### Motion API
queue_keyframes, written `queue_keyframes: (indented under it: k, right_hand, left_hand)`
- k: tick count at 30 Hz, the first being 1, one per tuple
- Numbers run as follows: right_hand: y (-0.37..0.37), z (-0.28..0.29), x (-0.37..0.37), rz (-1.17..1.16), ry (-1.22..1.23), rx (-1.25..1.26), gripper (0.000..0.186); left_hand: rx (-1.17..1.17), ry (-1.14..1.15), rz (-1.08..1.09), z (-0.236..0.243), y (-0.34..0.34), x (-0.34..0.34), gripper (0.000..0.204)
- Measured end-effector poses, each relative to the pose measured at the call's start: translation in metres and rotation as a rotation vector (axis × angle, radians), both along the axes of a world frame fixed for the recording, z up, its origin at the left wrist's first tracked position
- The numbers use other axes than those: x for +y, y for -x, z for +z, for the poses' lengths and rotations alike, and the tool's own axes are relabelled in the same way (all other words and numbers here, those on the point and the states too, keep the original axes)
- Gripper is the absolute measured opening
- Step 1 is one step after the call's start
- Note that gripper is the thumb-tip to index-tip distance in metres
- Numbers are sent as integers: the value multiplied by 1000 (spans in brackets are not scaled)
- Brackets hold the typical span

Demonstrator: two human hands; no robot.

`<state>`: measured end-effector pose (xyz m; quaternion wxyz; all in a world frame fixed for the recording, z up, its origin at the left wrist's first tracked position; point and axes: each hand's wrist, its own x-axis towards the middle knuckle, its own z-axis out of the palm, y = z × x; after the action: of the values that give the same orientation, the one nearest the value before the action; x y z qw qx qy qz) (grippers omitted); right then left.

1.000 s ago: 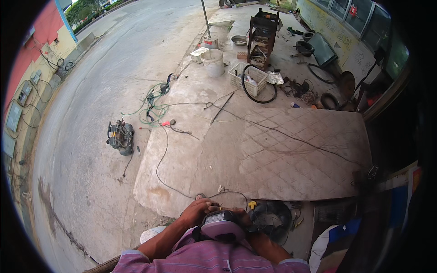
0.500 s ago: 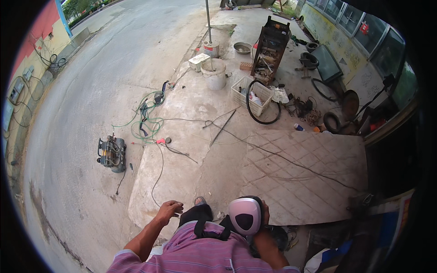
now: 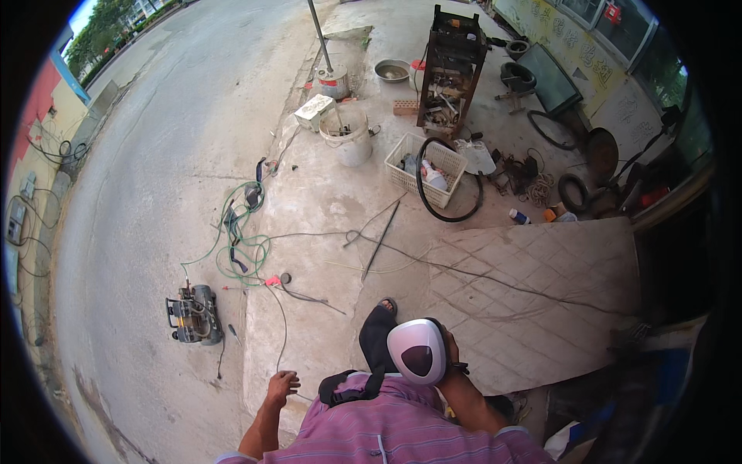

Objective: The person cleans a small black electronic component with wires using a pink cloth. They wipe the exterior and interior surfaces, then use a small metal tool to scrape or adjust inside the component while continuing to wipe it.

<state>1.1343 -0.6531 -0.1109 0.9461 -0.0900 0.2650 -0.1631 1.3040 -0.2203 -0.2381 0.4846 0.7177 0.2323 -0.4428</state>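
My right hand [image 3: 454, 357] grips the side of a glossy, rounded, pale pink and white shell-like object [image 3: 402, 345] with a dark inset panel and black back. It is held up in front of my waist, and most of the fingers are hidden behind it. What kind of thing it is I cannot make out. Off to the left, my left hand [image 3: 283, 384] hangs with loosely bent fingers and nothing visible in it. One sandalled foot [image 3: 389, 305] shows ahead of my body.
Ahead, a dark hose [image 3: 464, 274] crosses the concrete. An air compressor [image 3: 193, 315] stands left, near a tangled green hose [image 3: 246, 251]. Farther off are a white bucket [image 3: 349, 143], a plastic basket [image 3: 406, 179] with a black tyre against it, and a tall tool rack [image 3: 452, 62].
The view has shifted with my body, and a foot has come forward. The pink and white object stays in my right hand, slightly higher. My left hand sits lower in view.
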Motion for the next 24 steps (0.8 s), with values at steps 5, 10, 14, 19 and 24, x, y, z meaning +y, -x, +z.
queue_keyframes:
  k: [5,10,14,19,24]
  right_hand:
    - [-100,2,-67,37,-58,-28,42]
    - [-177,27,-126,69,-87,35,47]
    - [-226,39,-164,61,-119,-72,47]
    - [-257,9,-210,15,721,271,49]
    - [-265,-31,-239,-424,-48,-250,53]
  left_hand:
    - [270,-354,167,-7,-12,62,27]
    - [219,-125,52,-8,-61,29,26]
    - [77,-84,-206,26,-159,-73,28]
    - [186,-171,-199,-23,-313,-125,29]
    - [-60,-297,-543,-57,-506,-245,28]
